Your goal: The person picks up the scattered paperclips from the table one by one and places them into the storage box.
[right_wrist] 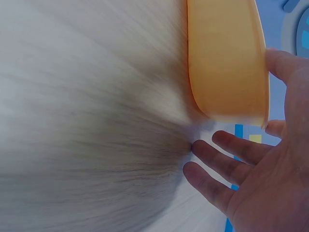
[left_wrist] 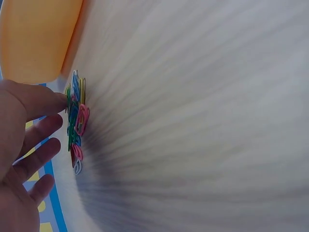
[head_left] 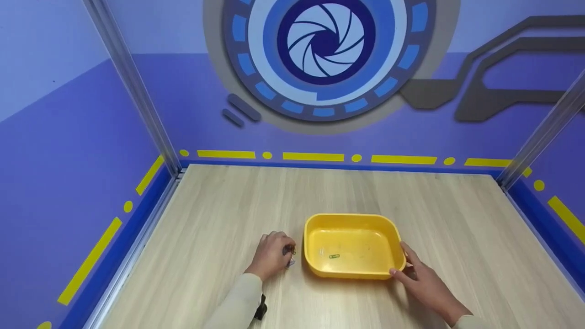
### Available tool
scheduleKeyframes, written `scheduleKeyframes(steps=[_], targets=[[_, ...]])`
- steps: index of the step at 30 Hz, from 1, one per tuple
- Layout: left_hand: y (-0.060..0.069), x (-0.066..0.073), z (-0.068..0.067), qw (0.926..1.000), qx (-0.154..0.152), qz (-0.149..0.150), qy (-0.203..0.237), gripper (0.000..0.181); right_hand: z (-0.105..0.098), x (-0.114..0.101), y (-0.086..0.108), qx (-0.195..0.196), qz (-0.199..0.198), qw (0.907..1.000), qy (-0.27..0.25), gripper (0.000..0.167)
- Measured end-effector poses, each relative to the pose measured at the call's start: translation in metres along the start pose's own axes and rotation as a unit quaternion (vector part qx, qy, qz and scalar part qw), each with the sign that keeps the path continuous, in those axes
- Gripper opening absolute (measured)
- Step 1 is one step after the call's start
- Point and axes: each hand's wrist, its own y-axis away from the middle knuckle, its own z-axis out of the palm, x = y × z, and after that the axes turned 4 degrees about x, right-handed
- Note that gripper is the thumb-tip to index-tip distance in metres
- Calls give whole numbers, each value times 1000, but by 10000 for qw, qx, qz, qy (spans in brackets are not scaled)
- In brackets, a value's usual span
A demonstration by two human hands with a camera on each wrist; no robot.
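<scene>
A yellow tray stands on the table, a green paper clip lying inside. My left hand is low over the table left of the tray. Its thumb and a mostly hidden finger pinch at a bunch of coloured paper clips; whether the bunch rests on the table is unclear. The other fingers of the left hand are spread and slightly bent. My right hand holds the tray's right front corner. In the right wrist view, thumb and one finger of that hand are at the tray's rim, the others stretched below.
The wooden table runs back to a blue and purple wall with yellow marks. Metal posts stand at the back corners. A black object is beside the left sleeve.
</scene>
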Motion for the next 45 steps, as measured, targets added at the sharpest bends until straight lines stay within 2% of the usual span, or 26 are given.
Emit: scheduleKeyframes(steps=[6,14,28,41,45], targets=[[1,0,0,10000,-49,-33,-20,10,0,1,2,41,-148,9999,-39,91],[0,0,1,9998,-12,134,-141,7,1,1,1,5,-36,10000,14,93],[-1,2,-1,9998,-94,134,-143,9,1,-1,1,-19,-83,10000,-6,92],[-4,7,-9,9974,-140,-309,632,12,1,1,-1,-42,29,10000,48,93],[-4,9,-12,9960,-212,-419,754,10,1,1,-1,-67,50,9999,79,94]])
